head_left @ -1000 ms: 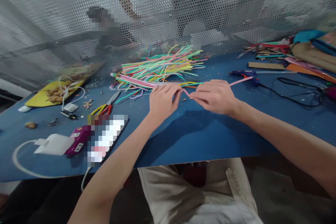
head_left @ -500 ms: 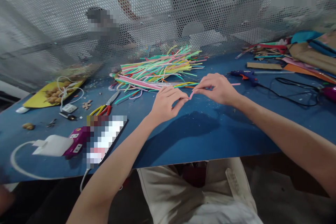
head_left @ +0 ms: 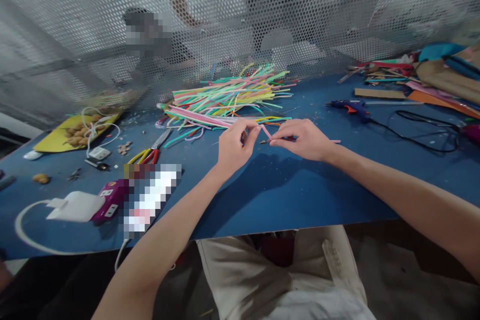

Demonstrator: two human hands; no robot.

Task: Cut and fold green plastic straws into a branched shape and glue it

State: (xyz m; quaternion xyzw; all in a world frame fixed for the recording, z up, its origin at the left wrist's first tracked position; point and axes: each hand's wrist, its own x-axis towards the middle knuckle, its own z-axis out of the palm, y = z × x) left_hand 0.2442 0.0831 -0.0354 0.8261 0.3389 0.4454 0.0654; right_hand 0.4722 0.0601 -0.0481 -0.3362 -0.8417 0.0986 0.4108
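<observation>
Head view: we pinch a pink straw (head_left: 265, 131) between both hands above the blue table (head_left: 285, 190). Our left hand (head_left: 235, 144) clamps thumb and fingertips on its left part, and our right hand (head_left: 303, 139) grips it just beside, so the short stretch between the two sets of fingertips slants down toward the right. The straw's far end (head_left: 335, 141) pokes out past the right knuckles, low over the tabletop. Just beyond our fingers lies a heap of coloured straws (head_left: 228, 95) against the perforated metal screen (head_left: 240, 15). To the left of the left fingers rest yellow-and-red pliers (head_left: 148, 154), and well off to the right of the right fingers lies a blue glue gun (head_left: 350, 106) with its black cord (head_left: 420, 132).
</observation>
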